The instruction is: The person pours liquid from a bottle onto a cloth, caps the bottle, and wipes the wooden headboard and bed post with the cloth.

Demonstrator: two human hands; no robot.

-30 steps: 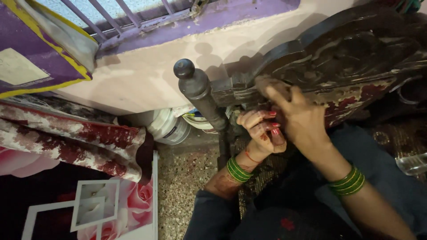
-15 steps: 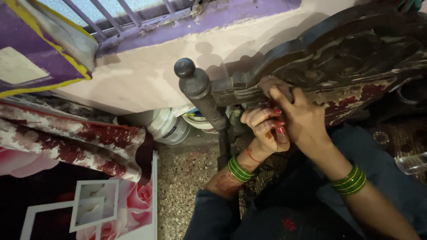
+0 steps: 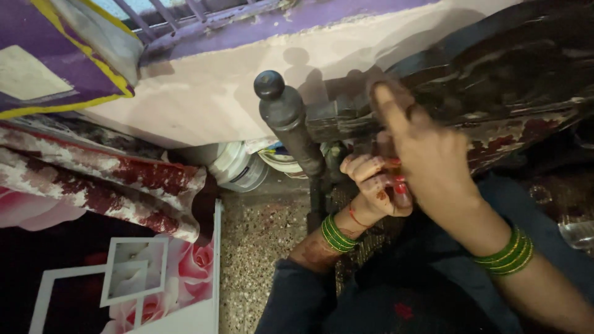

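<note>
head view | looks steeply down, close on hands (image 3: 427, 167) | single view

A white round tub (image 3: 238, 167) with a grey band is lying tilted on the speckled floor under the wall ledge. Just beside it, a second white container (image 3: 281, 158) with a colourful printed label is sitting partly hidden behind the dark turned post. No signs or screens are showing.

right hand (image 3: 427, 167): motion-blurred, hides left hand (image 3: 374, 185) fingertips | white bucket (image 3: 238, 167): partly behind blanket (image 3: 105, 179)
</note>
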